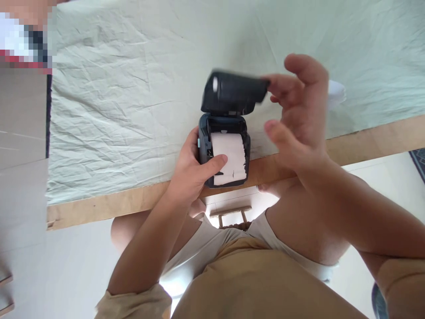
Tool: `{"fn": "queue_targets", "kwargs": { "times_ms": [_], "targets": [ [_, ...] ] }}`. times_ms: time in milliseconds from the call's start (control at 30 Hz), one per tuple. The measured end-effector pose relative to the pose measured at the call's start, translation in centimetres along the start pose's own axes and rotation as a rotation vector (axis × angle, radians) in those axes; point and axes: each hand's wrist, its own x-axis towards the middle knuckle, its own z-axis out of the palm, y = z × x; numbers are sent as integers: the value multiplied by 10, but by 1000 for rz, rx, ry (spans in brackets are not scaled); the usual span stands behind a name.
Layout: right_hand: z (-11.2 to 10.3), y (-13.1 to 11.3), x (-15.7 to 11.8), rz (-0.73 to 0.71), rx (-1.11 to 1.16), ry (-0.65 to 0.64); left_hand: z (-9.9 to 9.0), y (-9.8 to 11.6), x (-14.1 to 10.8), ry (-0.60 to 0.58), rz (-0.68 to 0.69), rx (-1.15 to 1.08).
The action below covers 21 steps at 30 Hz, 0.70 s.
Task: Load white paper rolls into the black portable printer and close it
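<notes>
My left hand (189, 175) is wrapped around the left side of a small dark portable printer (227, 120) by the front edge of the table. Its thumb presses on a white paper roll (234, 148) with ragged right edges, which lies inside the printer. The black lid (232, 94) stands swung up at the far side, slightly blurred. To the right, my right hand (300, 110) has its fingers spread, and some fingertips touch the lid's right corner. Whether they press on it is not clear.
A wrinkled pale green cloth (116, 97) covers the table, whose bare wooden edge (109, 203) faces me. A white item (337, 93) lies partly behind my right hand. Below are my legs and a wooden frame (230, 212). The top left corner is pixelated.
</notes>
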Motion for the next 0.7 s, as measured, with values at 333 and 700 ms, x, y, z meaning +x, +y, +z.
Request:
{"fn": "queue_targets", "kwargs": {
  "times_ms": [333, 700],
  "targets": [
    [0, -7, -13, 288, 144, -380, -4, -4, -3, -23, 21, -45],
    [5, -4, -10, 408, 221, -448, 10, 0, -3, -8, 44, -141]
  ]
}}
